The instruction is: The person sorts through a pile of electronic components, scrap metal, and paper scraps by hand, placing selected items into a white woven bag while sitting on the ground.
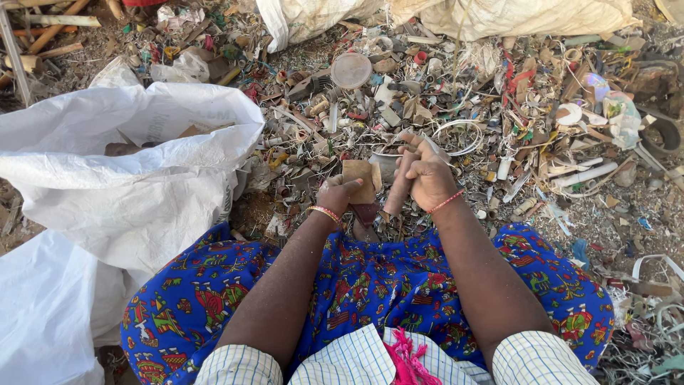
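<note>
1. Your checked sleeves [356,360] and blue patterned skirt [370,285] fill the foreground of the head view.
2. Your left hand [337,194] has its fingers closed on a brown cardboard scrap [358,178].
3. Your right hand [426,175] grips a brownish tube [397,189], just beside the scrap.
4. White sack [135,164] stands open to your left; mixed scrap litter [499,107] covers the ground beyond.

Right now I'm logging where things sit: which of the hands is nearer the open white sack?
Left. The left hand, holding a brown card piece, is just right of the white sack; the right hand, gripping a brown tube, is farther off.
</note>
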